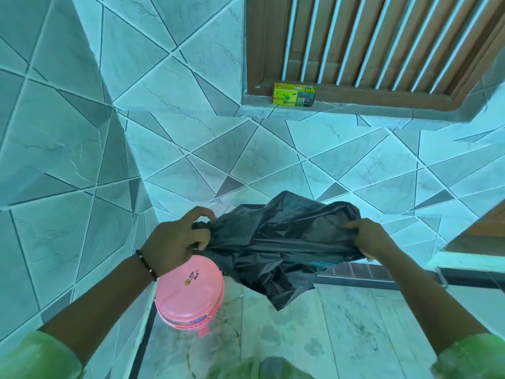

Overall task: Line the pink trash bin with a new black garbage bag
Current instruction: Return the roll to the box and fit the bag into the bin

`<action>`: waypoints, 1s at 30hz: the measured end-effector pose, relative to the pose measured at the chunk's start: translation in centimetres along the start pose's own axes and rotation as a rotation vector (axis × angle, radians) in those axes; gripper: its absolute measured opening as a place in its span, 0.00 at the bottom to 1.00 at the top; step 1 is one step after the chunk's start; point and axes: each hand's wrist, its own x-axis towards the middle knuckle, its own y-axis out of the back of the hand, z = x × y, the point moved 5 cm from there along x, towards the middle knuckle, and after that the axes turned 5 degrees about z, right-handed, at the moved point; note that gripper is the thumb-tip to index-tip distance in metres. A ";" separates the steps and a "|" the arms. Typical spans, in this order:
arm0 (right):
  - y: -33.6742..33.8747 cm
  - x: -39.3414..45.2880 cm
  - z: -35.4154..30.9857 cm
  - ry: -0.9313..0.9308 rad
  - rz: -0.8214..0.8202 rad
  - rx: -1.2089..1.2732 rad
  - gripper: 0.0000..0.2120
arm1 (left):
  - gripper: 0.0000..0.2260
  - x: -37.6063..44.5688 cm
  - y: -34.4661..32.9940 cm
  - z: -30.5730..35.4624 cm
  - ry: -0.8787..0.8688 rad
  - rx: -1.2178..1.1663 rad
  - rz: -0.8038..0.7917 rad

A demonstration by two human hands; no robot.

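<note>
**Bag held up between both hands, bin below**

Both arms reach fwd, elbows low, green sleeves at the frame's bottom corners. Left hand [176, 242] is curled round a bunched corner of the black bag [278, 242], knuckles up, a dark bead bracelet [146, 265] on the wrist. Right hand [371, 237] pinches the opposite edge, fingers folded over the plastic. The bag hangs crumpled between them, off the floor, its loose end drooping toward the floor tiles [314, 332].

Pink bin [188, 294] stands on the floor just below and behind the left hand, tight in the corner against the tiled wall [68, 160] on the left. More floor shows to the bin's right, under the bag. A dark sill or step edge runs along the right side.

Bin's top shows a flat pink surface w/ a small sticker and writing; prob. a lid, though the view is too steep to be sure. Contents not visible.

On the window ledge [259, 106] above sits a green-yellow box [293, 94], "bin" printed on it.
</note>
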 end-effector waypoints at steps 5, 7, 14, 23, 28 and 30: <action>-0.4 -0.5 -1.4 0.074 -0.029 0.050 0.22 | 0.19 -0.1 -2.4 -2.4 0.404 -0.086 -0.055; -0.8 -0.8 -1.9 0.109 -0.033 -0.002 0.23 | 0.16 -0.3 -3.1 -3.7 0.589 -0.114 -0.094; -1.1 -1.7 -1.8 0.158 -0.049 -0.070 0.21 | 0.18 -0.3 -0.9 -3.6 0.857 -0.884 0.357; -0.5 -1.6 -3.3 0.187 0.024 0.115 0.25 | 0.24 0.8 -0.7 2.6 -0.003 0.069 -0.059; 1.4 -1.1 -3.1 0.125 0.092 0.055 0.22 | 0.17 -0.2 -2.3 -1.4 0.334 0.163 -0.252; 1.1 -1.0 -2.9 0.121 0.076 0.014 0.21 | 0.17 -0.5 -2.6 -3.1 0.482 0.168 -0.257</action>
